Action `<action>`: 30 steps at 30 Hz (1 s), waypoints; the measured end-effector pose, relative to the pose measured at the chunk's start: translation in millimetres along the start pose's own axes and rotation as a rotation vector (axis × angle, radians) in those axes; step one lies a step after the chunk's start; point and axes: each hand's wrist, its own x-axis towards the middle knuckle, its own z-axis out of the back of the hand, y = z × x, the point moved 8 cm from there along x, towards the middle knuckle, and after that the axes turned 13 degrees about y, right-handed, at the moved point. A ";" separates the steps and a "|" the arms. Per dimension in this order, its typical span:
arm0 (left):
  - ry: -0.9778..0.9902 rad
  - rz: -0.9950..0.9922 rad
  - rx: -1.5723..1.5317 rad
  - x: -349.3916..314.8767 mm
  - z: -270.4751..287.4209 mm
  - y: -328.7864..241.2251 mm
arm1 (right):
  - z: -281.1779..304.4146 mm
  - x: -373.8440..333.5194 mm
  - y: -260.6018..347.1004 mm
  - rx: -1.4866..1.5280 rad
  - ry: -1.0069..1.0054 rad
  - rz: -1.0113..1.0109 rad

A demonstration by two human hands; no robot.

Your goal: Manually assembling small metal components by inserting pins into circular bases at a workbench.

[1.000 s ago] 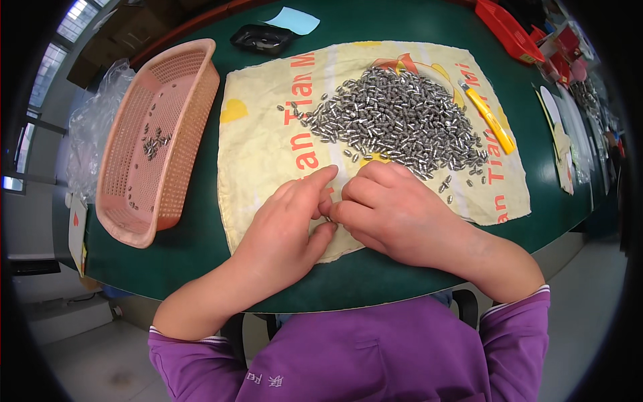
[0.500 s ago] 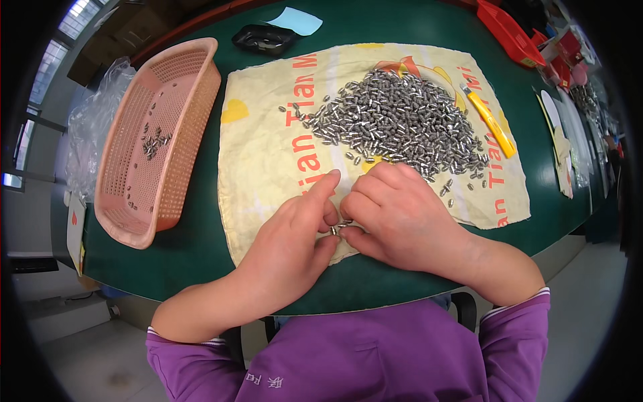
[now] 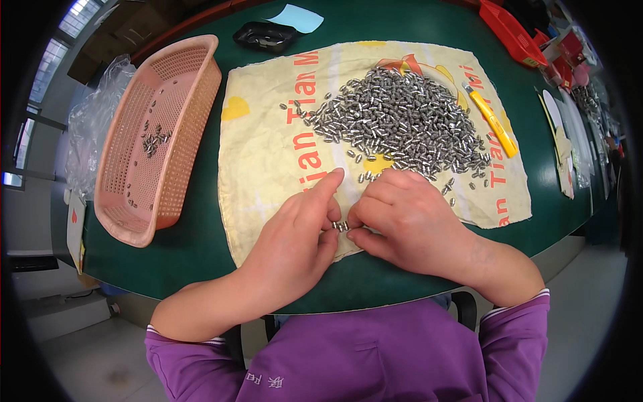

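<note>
Several small shiny metal pieces point(image 3: 341, 226) sit in a short row between my two hands, low over the near edge of a cream printed cloth point(image 3: 258, 161). My left hand point(image 3: 298, 224) pinches the row's left end between thumb and fingers, its index finger raised. My right hand point(image 3: 395, 211) has thumb and curled fingers closed at the other end, touching the pieces. Just beyond the hands spreads a large heap of the same barrel-shaped metal pieces point(image 3: 408, 117), with a few strays around it.
On the left stands a pink plastic basket point(image 3: 191, 127) with a few metal pieces inside. A yellow utility knife point(image 3: 494, 124) lies on the cloth at right. Behind are a black tray point(image 3: 264, 36) and a light blue sheet point(image 3: 299, 18); a red bin point(image 3: 509, 30) is at far right.
The metal pieces between my fingertips now show more plainly as a row. My right hand has shifted slightly to the right; the left has barely moved.
</note>
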 end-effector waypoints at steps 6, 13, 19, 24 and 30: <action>0.024 0.030 0.039 -3.7 1.6 -0.5 | 2.4 0.3 -0.8 0.016 -0.025 -0.018; 0.031 0.023 -0.011 -2.0 -0.8 -3.4 | 0.9 -0.1 -1.8 0.045 -0.029 -0.006; 0.025 0.003 -0.010 -3.3 -0.6 -2.2 | 1.7 -0.2 -1.1 0.043 -0.041 -0.008; 0.043 0.102 0.105 -5.7 12.9 -8.8 | 9.7 -2.3 -3.7 0.056 -0.075 0.001; 0.109 0.163 0.257 -6.7 23.7 -7.7 | 7.7 -3.2 -1.7 0.045 -0.056 0.021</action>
